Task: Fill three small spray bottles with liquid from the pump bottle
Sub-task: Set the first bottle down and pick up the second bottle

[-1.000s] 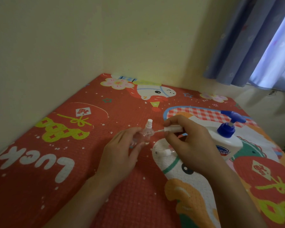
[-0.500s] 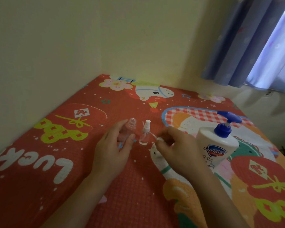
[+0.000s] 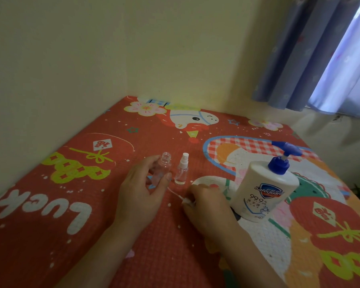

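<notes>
An uncapped clear small spray bottle [image 3: 162, 170] stands upright on the red mat [image 3: 71, 204]. My left hand [image 3: 139, 194] holds it between thumb and fingers. Just to its right stands a second small clear bottle [image 3: 181, 173] with its white spray top on. My right hand [image 3: 208, 206] lies low on the mat and pinches a white spray head [image 3: 186, 201] whose thin dip tube points left along the mat. The white pump bottle [image 3: 262, 190] with a blue pump stands right of that hand. No third small bottle shows.
The mat lies in a corner between two pale yellow walls [image 3: 92, 59]. A blue curtain [image 3: 312, 55] hangs at the upper right. The mat's right edge [image 3: 328, 161] drops off beside the pump bottle.
My right hand pulled the spray head out of the bottle and lowered it to the mat. My left hand stood the uncapped bottle upright left of the capped one.
</notes>
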A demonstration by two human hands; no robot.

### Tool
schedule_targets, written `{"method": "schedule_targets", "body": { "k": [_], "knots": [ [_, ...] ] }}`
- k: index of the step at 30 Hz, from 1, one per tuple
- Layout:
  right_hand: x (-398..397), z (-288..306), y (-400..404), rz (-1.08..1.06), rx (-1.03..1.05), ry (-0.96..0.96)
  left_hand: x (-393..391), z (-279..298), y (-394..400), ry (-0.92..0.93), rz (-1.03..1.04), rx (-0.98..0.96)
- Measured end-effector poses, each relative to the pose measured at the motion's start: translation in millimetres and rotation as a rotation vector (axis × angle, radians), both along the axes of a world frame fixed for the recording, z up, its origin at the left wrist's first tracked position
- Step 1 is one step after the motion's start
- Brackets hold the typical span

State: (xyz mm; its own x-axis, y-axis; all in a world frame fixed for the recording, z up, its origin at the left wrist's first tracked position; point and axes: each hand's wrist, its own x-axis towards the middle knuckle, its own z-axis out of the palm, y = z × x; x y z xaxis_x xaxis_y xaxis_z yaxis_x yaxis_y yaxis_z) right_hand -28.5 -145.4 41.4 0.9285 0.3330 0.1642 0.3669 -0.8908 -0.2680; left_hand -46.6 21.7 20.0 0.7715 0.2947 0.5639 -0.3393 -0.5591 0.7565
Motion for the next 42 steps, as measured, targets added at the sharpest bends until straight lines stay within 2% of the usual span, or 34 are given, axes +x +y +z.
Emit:
{"method": "schedule_targets", "body": {
  "k": [7,13,23,28,34,36,38,42],
  "knots": [
    [-2,6,-8,0.007,0.09,-0.018,-2,8,-12,-0.015,-0.052,-0.065],
    [-8,14,-27,-0.017,0.217,-0.112,-1,18,-27,-0.007,-0.08,-0.05],
    [-28,27,-63,-0.067,0.574,-0.446,0,25,-59,0.027,-0.159,-0.03],
    [-28,31,-85,-0.105,0.637,-0.669,1,31,-80,0.051,-0.212,-0.028],
    [-24,38,-106,-0.23,0.75,-0.78,7,38,-99,0.075,-0.3,-0.03],
    [-22,46,-109,-0.308,0.838,-0.756,10,39,-104,0.076,-0.326,-0.034],
    [-17,54,-111,-0.384,0.925,-0.638,13,40,-109,0.087,-0.347,-0.038],
    [-5,66,-113,-0.342,0.987,-0.355,16,45,-119,0.1,-0.378,-0.038]
  ]
}}
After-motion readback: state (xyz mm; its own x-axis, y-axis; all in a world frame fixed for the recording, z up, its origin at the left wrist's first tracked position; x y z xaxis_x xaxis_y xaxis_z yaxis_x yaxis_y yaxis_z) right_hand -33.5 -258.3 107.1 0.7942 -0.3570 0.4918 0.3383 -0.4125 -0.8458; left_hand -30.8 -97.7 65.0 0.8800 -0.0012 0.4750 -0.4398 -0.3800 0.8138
